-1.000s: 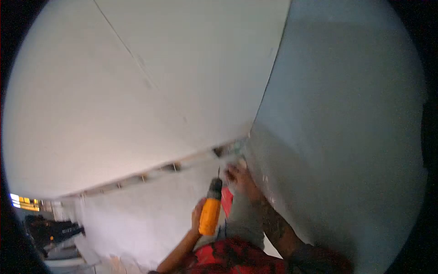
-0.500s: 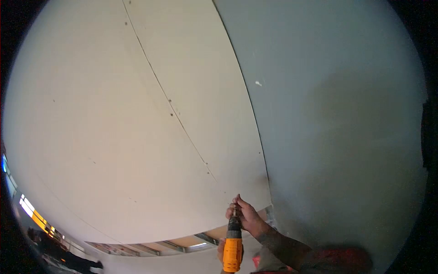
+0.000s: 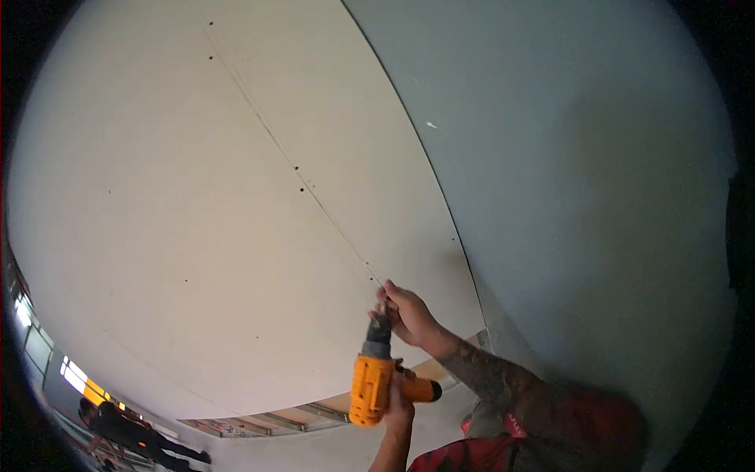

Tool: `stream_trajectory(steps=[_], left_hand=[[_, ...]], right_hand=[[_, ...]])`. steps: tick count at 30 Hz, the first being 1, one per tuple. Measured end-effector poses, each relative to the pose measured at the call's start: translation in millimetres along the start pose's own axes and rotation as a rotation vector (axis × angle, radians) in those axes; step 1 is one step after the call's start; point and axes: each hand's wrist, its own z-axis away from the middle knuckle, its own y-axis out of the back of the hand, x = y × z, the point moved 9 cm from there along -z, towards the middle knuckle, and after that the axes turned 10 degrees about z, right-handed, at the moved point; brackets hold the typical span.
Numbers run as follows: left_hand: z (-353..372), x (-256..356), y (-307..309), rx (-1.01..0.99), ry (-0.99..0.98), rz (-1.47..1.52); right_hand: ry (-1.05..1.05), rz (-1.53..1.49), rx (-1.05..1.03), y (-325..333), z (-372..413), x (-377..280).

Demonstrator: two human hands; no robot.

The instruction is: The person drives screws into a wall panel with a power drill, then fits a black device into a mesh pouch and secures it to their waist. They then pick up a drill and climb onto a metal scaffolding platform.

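An orange drill [image 3: 370,391] was held in front of the lower edge of the white panel [image 3: 157,204], nr its lower R corner, w/ the chuck [image 3: 378,330] pointed up toward the seam [image 3: 271,135]. Its handle was gripped by the L hand [image 3: 401,401], fingers wrapped round. The R hand [image 3: 413,317] was raised at the bit [image 3: 384,307], fingers curled abt it; whether the bit or a small screw was pinched couldn't be told, nor whether the panel was touched.

By its look the drill was judged fairly heavy & hard, most wt. prob. in the body, so best held by the handle; the casing was judged tough, poss. slick if dusty. The bit was judged thin & stiff, a light fingertip hold being enough, clear of the chuck.

Along the panel's R edge, room was limited by a grey wall [image 3: 598,204]. Framing [image 3: 303,417] was exposed along the lower edge, partly hidden by the R forearm [image 3: 495,377]. Dark spots [image 3: 302,189] were dotted nr the seam. Past the lower L corner, well apart, another person [image 3: 130,429] was seen, not in the way.
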Motion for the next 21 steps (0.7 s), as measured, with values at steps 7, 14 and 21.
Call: stream_trajectory(steps=[7, 14, 21], left_hand=[[-99.6, 75.1, -76.9, -0.178, -0.500, -0.463], [-160.9, 167.1, -227.2, -0.590, -0.985, -0.927], [-189.2, 169.8, -274.2, -0.754, -1.078, -0.893]], right_hand=[[0.274, 0.156, -0.173, -67.3, -47.5, -116.6], [0.426, 0.009, -0.178, -93.4, -110.8, -239.4], [0.507, -0.031, -0.067, -62.0, -133.4, -273.4]])
